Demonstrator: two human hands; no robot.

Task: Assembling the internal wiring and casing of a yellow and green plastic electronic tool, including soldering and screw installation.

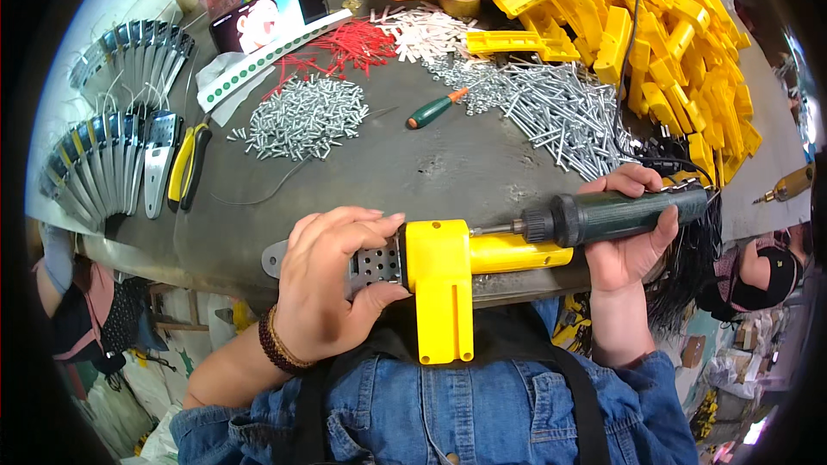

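Note:
My left hand (332,280) is closed round a perforated metal sleeve (377,264), with a flat metal tab sticking out past it to the left. This sleeve fits against a yellow plastic housing (444,301) at the table's front edge. In my right hand (633,250) lies a dark green and black electric screwdriver (616,213), held level. Its bit points left and meets the upper right side of the housing; whether a screw sits at the tip cannot be made out. Below the screwdriver, the housing's yellow tubular part (521,257) extends right.
Short screws (306,116), long bolts (560,116) and a green-handled screwdriver (435,109) lie ahead. Yellow plastic parts (680,52) heap up at far right, with a black cable (636,30) across them. Left are yellow-handled pliers (188,168), metal plates (103,155) and a propped phone (271,19).

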